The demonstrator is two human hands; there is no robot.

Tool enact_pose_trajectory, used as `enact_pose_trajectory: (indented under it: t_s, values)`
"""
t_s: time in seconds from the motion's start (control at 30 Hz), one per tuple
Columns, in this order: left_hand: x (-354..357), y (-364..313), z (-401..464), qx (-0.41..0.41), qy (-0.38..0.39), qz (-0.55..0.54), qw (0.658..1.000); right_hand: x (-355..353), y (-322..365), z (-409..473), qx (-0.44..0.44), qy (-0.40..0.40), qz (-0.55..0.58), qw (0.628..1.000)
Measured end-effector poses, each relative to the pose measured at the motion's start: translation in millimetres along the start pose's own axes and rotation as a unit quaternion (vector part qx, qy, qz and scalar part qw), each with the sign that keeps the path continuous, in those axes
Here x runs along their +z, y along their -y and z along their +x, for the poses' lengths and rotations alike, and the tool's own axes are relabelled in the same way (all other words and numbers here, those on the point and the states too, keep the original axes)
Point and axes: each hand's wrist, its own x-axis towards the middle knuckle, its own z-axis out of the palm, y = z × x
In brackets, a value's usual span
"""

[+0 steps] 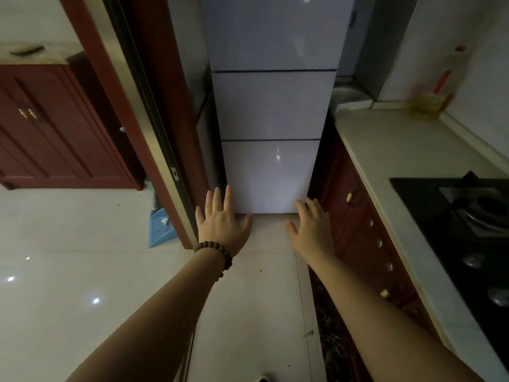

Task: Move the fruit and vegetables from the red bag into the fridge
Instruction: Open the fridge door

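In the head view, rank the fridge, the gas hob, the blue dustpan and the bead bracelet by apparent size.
1. fridge
2. gas hob, cut off by the frame edge
3. blue dustpan, partly hidden behind the door frame
4. bead bracelet, though nearer the camera

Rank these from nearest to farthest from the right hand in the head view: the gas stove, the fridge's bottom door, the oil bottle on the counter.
From the right hand:
1. Fridge's bottom door, just ahead and to its left, fingertips at its lower corner.
2. Gas stove, off to its right on the counter.
3. Oil bottle, far back on the right against the wall.
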Motion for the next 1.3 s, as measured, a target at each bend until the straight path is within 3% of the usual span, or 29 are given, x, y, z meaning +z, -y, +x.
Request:
enact_pose_trajectory:
  t_s: [0.53, 0.97, 1.3]
  values:
    - [26.3, -7.1, 214.0, 0.003, -0.005, -0.035, 0.999, 41.0, -8.1, 210.0, -0.004, -0.019, 0.005, 1.000]
    - [11.9, 15.5, 431.8, 0.042, -0.027, -0.061, 0.997, 58.5, 49.1, 424.1, -0.007, -0.073, -0.019, 0.997]
    - [8.7, 1.8, 542.4, 0.045, -0.021, -0.084, 0.995, 65.6, 50.0, 517.1, -0.007, -0.070, -0.019, 0.997]
